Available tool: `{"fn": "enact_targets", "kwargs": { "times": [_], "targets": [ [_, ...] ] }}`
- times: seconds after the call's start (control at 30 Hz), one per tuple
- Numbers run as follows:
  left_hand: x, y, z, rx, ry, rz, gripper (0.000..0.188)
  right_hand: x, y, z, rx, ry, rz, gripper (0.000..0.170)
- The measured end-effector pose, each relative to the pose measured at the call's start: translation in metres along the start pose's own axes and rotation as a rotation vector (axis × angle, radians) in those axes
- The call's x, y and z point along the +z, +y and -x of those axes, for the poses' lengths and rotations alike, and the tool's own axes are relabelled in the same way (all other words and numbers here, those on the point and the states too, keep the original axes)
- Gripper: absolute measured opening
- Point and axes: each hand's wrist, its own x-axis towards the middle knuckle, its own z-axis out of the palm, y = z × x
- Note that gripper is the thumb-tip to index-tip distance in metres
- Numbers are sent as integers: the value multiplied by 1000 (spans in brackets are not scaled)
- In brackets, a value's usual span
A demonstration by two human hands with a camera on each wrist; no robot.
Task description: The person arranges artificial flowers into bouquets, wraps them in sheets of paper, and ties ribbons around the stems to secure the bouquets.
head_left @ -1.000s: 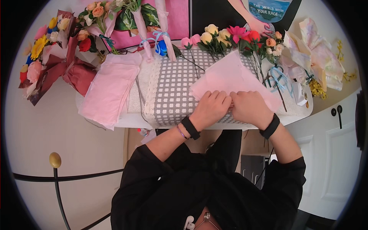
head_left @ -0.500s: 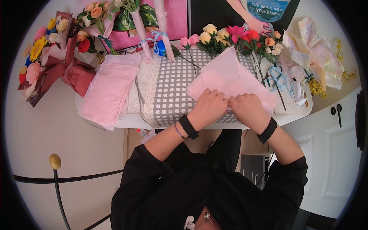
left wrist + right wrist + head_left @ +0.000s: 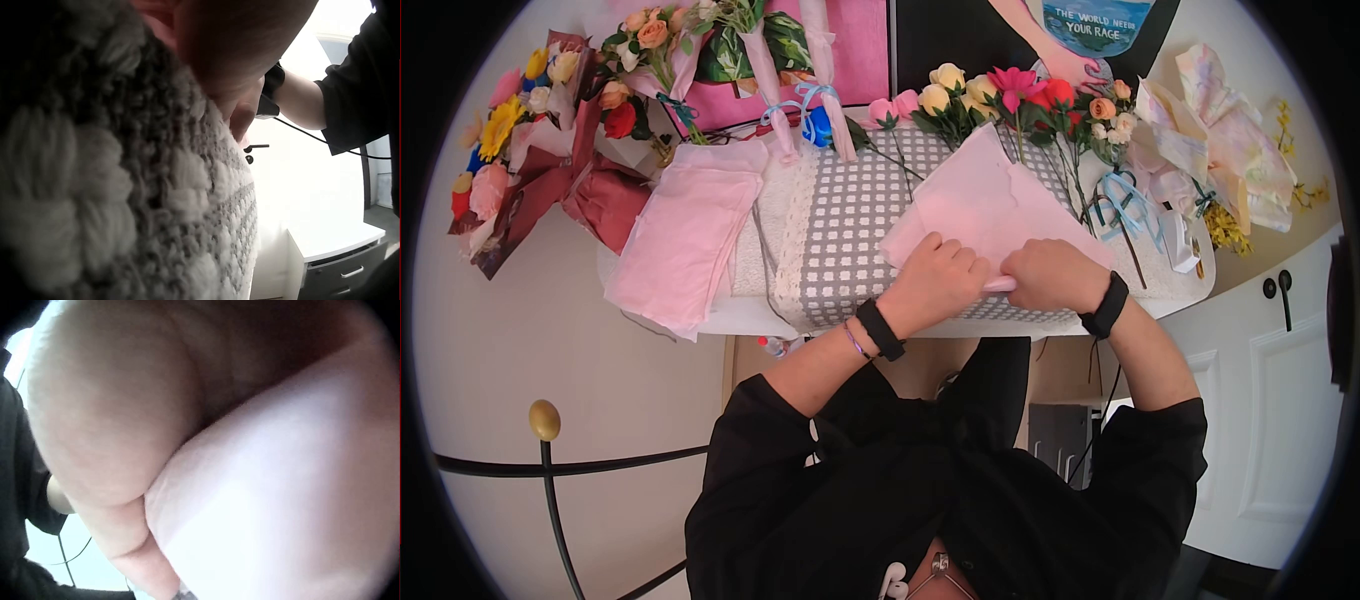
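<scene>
A pink sheet of wrapping paper (image 3: pixel 990 195) lies on the checked cloth in front of the person, one corner pointing away. Its near edge is rolled or gathered into a narrow pink fold (image 3: pixel 1000 284) that shows between the hands. The left hand (image 3: pixel 938 280) grips this edge from the left with curled fingers. From the other side the right hand (image 3: pixel 1055 275) pinches it, thumb tucked underneath. In the right wrist view the paper (image 3: pixel 281 500) runs close under the palm. Knitted cloth (image 3: pixel 181 175) fills much of the left wrist view, hiding the left fingertips.
A pile of pink sheets (image 3: pixel 685 230) lies on the left of the table. Along the back are loose artificial flowers (image 3: pixel 960 90) and a blue ribbon (image 3: pixel 1130 205). A dark red wrapped bouquet (image 3: pixel 590 180) stands far left, and a pale paper-wrapped bouquet (image 3: pixel 1225 140) far right.
The hands have drawn slightly apart, so the pink fold between them now shows. The paper has shifted a little left and toward the person.
</scene>
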Motion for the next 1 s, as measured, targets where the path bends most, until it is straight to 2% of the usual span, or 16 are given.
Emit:
{"fn": "enact_targets", "kwargs": {
  "times": [0.17, 0.23, 0.27, 0.33, 0.5, 0.57, 0.7, 1.0],
  "targets": [
    [-8, -2, 5, -37, -75, 8, 15, 5, 3, 0, 1, 66, 78, 18],
    [-19, 4, 3, -125, -58, 206, 26, 4, 2, 2, 1, 95, 79, 16],
    [-20, 5, 3, -126, -58, 206, 26, 4, 1, 3, 4, 122, 80, 13],
    [-21, 7, 5, -254, -53, 421, 26, 13, 3, 3, -11, 148, 105, 13],
    [-26, 2, 9, -215, -8, 390, 20, 10, -8, 9, -45, 197, 68, 18],
    [-27, -1, 12, -191, 19, 363, 19, 5, -14, 13, -142, 322, -40, 21],
    [-25, -6, 19, -133, 27, 298, 18, -1, -23, 20, -163, 341, -99, 17],
    [-28, -3, 33, -76, 50, 82, 19, 12, -49, 45, -89, 485, 205, 8]
  ]
}}
